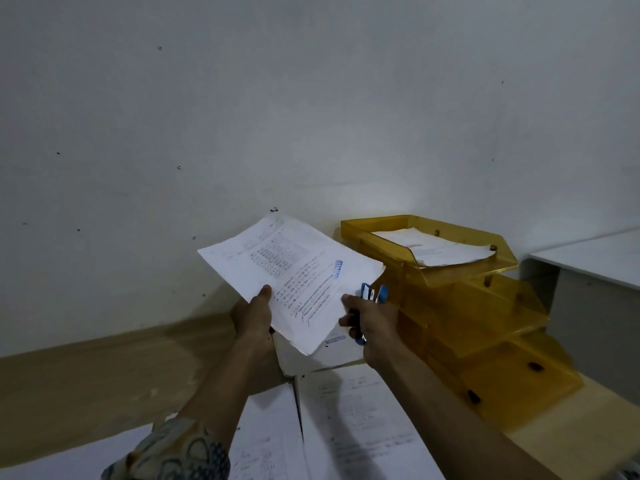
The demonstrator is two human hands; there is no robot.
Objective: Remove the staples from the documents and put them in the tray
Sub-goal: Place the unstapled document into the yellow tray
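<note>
Left grip pinches the document; right grip grasps a remover. Held by one edge, pages may slide off before the tray.

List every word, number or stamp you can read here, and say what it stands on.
"REJECTED": blue stamp on the paper stack under the held document.
Blue stamp on the held document: too blurred to read.
Its printed lines and table: too small.
Red mark on the paper in the yellow tray: unreadable.
Sheets lying in front: too faint.
Staple remover: no lettering seen.
</note>
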